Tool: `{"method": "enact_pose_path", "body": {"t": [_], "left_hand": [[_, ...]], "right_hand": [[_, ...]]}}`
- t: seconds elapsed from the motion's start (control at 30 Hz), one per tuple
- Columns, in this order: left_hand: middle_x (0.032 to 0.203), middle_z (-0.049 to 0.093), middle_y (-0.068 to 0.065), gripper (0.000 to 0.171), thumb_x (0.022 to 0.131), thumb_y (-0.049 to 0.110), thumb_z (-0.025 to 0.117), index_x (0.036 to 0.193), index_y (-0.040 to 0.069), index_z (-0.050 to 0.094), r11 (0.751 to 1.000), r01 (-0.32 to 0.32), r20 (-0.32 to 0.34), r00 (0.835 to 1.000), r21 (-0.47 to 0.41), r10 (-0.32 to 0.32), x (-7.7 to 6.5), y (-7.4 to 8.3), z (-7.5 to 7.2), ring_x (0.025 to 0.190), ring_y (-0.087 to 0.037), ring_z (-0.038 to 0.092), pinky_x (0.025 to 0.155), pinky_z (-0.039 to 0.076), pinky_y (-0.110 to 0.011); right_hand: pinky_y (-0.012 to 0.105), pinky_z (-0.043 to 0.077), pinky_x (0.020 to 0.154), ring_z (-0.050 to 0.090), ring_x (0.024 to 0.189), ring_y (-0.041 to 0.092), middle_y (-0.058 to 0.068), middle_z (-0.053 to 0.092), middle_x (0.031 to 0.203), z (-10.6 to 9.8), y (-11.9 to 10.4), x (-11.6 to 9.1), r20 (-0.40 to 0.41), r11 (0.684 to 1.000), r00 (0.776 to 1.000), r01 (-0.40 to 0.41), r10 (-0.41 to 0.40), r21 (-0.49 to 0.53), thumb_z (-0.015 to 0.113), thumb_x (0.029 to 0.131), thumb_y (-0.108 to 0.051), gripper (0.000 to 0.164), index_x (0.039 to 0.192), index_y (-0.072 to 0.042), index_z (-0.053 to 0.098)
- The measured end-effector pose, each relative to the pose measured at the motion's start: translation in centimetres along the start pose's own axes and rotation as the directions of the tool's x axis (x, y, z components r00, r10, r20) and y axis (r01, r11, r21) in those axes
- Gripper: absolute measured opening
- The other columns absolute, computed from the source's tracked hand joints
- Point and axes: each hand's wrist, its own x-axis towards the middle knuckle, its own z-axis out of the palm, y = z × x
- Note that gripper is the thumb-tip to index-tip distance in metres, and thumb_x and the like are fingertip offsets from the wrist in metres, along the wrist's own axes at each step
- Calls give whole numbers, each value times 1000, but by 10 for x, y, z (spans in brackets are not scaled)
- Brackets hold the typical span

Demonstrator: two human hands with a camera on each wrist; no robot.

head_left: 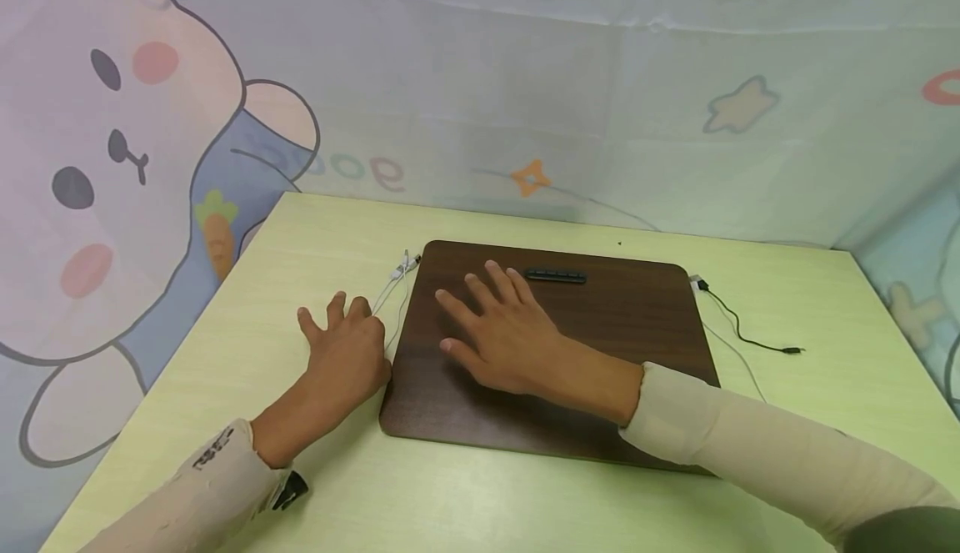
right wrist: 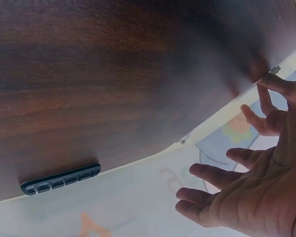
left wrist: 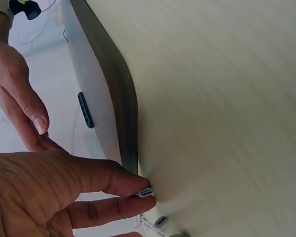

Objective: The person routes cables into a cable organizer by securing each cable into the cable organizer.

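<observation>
My left hand (head_left: 345,361) is at the left edge of a dark brown wood-grain board (head_left: 630,319). Between thumb and index finger it pinches the small white connector (left wrist: 146,192) of a cable, its oval opening showing in the left wrist view. Another connector (left wrist: 161,222) lies on the table just past the fingertips. My right hand (head_left: 510,332) is spread palm down over the board's left half, fingers loosely straight and holding nothing. A black slotted cable holder (head_left: 555,276) sits near the board's far edge, beyond the right fingertips.
White cables with plugs (head_left: 397,272) lie by the board's far left corner. Off the right edge, a black cable (head_left: 738,332) and a thin white cable (head_left: 738,357) run over the pale table (head_left: 825,403). A printed cloth (head_left: 465,77) hangs behind the table.
</observation>
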Motion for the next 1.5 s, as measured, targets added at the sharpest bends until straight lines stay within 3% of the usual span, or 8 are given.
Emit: {"method": "enact_pose_path", "body": {"t": [0.57,1.5], "left_hand": [[125,68,-27,9,86,1,81,79,3,75,1000,-12,0,1000,13,12,3,5,2,155,-60,43,115,24,-98],[123,67,-28,10,86,4,83,79,4,76,1000,13,31,999,13,-14,5,2,2,155,-62,42,115,22,-98]], "right_hand": [[67,18,141,21,173,55,25,41,179,2,-1,11,-36,1000,999,12,-13,-3,40,120,-55,66,178,-25,36],[66,19,141,20,174,51,24,38,181,2,2,38,0,1000,1000,29,-29,0,38,121,-52,61,176,-26,40]]}}
